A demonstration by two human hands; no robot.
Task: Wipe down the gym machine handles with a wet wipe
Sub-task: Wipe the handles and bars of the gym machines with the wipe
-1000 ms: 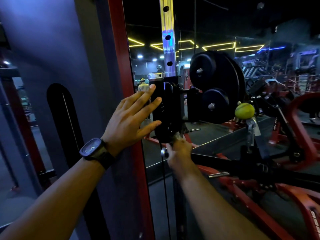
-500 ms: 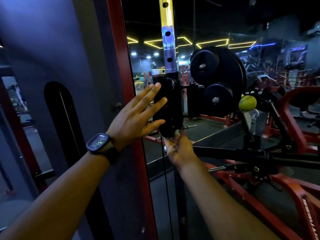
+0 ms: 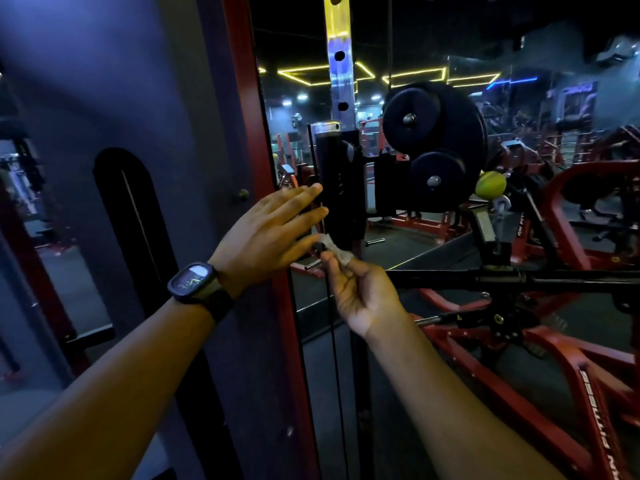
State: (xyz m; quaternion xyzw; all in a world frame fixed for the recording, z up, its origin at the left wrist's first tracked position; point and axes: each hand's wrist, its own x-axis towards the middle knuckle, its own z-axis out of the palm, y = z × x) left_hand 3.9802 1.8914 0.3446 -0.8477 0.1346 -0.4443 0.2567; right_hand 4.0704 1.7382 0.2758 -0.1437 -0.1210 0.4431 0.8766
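The wet wipe [image 3: 335,248] is seen as a small, crumpled white wad pinched between the thumb and the curled fingers of the right hand [image 3: 360,289], at the top of that hand. It sits just below the lower end of the black handle [image 3: 332,181]; whether the two touch cannot be told. The wad is bunched, and its longer side slants from upper left to lower right.

The handle stands upright with its long axis vertical. It is capped with a metal disc at the top and is mounted on a perforated post [image 3: 338,74] that rises above it.

The left hand [image 3: 266,233] is held just left of the wipe, its fingers straight and slightly spread, pointing right and up toward the handle. The fingertips [image 3: 317,189] lie at the handle's left edge; contact cannot be confirmed. A dark watch [image 3: 199,282] is worn on the left wrist.

A thin black cable [image 3: 334,341] hangs down between the two forearms. A red frame column [image 3: 249,133] stands behind the left hand. Black weight plates [image 3: 436,133] are stacked to the right of the handle, with a yellow-green ball [image 3: 490,183] further right.
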